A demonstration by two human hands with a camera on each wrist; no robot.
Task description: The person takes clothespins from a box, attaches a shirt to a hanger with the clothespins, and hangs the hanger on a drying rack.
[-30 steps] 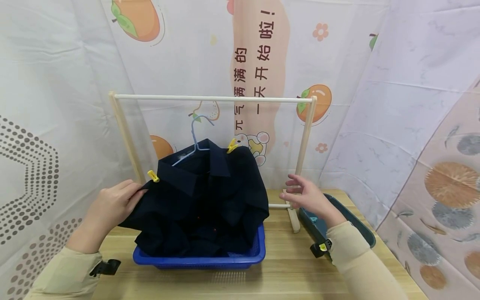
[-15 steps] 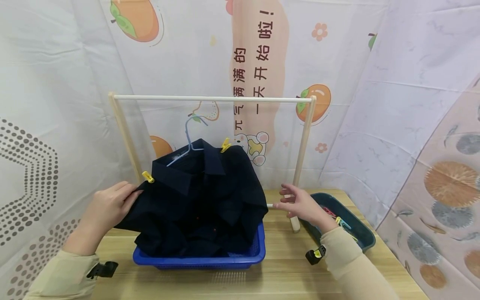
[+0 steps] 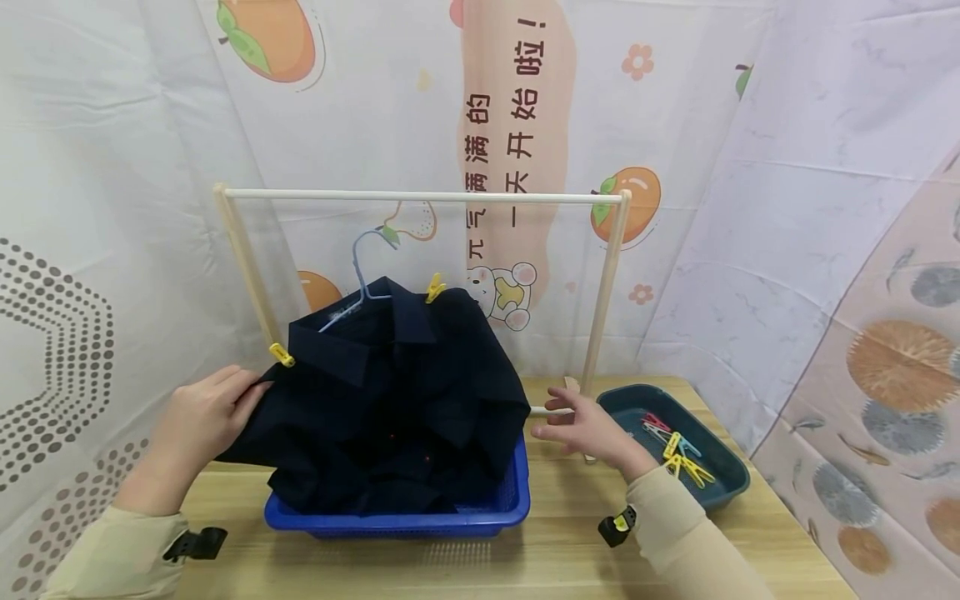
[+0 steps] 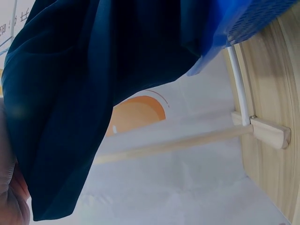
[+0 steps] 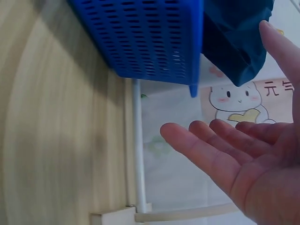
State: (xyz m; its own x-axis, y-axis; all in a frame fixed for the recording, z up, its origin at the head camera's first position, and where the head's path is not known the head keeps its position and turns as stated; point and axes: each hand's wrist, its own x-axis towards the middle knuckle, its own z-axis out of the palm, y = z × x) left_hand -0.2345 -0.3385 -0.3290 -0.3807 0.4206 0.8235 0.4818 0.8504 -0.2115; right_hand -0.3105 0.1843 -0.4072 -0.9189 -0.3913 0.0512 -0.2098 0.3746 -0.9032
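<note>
A dark navy collared shirt (image 3: pixel 405 383) hangs partly out of a blue basket (image 3: pixel 397 523), its lower part bunched inside. A light blue hanger (image 3: pixel 362 275) pokes up from the collar, its hook attached to nothing. Yellow clothespins sit on the shirt's shoulders, one clothespin (image 3: pixel 282 356) on the left and another clothespin (image 3: pixel 435 287) on the right. With thumb and fingers my left hand (image 3: pixel 206 421) pinches the shirt's left sleeve and holds it outward. My right hand (image 3: pixel 588 427) hovers just right of the shirt, fingers spread, touching nothing; the right wrist view shows its bare palm.
Behind the basket stands a wooden rack with a white top rail (image 3: pixel 420 196). A dark green tray (image 3: pixel 731 454) at the right holds several coloured clothespins (image 3: pixel 678 458). Printed curtains (image 3: pixel 750 167) enclose the wooden table (image 3: pixel 570 542).
My left hand has drawn the sleeve leftward, and the shirt's upper part, hanger and clothespins shifted left with it. My right hand has moved left and down, uncovering the green tray.
</note>
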